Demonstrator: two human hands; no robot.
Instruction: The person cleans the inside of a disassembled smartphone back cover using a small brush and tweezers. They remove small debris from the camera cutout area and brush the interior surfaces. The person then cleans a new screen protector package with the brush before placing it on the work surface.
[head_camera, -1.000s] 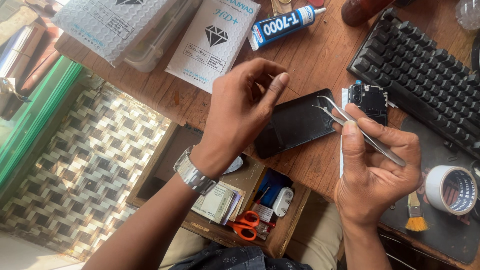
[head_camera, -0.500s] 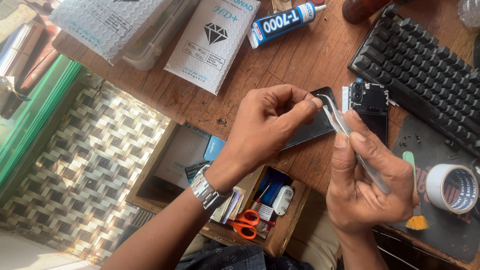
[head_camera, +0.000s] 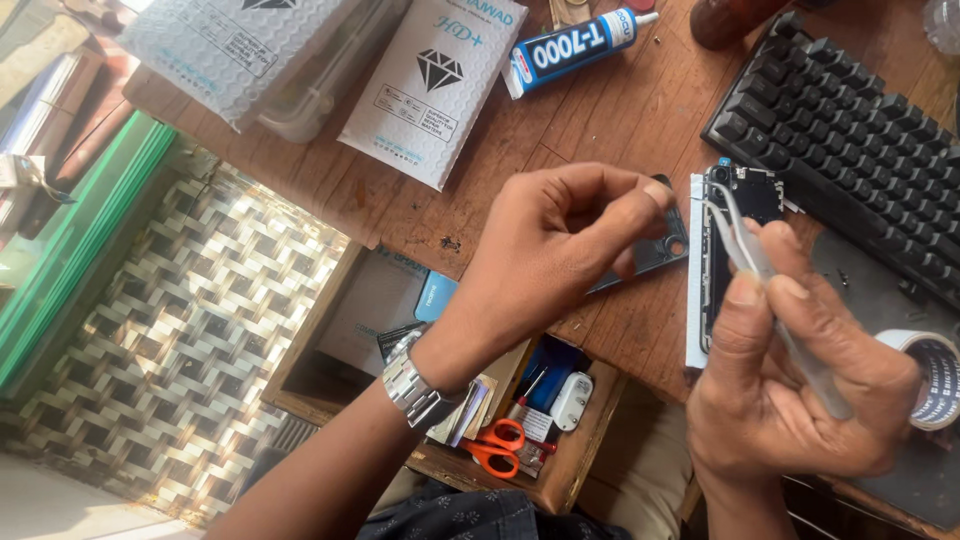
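The person's right hand (head_camera: 800, 370) has its fingers closed around a pair of metal tweezers (head_camera: 760, 280), thumb and index pinching them low down, with the tips pointing up toward the far end of an opened phone (head_camera: 740, 200) that's lying on the wooden desk (head_camera: 620, 110). The phone sits right of centre, with its insides showing and a white strip running down its left edge. The tweezer tips are over the top part of it, near the camera area, though whether they actually touch anything there is too small to tell.

The left hand (head_camera: 560, 250) is curled up, thumb and fingertips pinched together just left of the phone. If there's something between them it's too tiny to make out. Under that hand there's a dark phone back panel (head_camera: 655, 255) lying flat, mostly hidden by the knuckles. A metal wristwatch (head_camera: 415, 385) sits on that wrist.

Around it: a black keyboard (head_camera: 850, 110) at the far right, a tube of glue (head_camera: 575, 45) at the far edge, and two white padded packages (head_camera: 430, 85) far left. A roll of tape (head_camera: 935, 375) sits right beside the right hand. Nearer, an open drawer (head_camera: 560, 470) holds orange-handled scissors (head_camera: 495, 450) and small bits.
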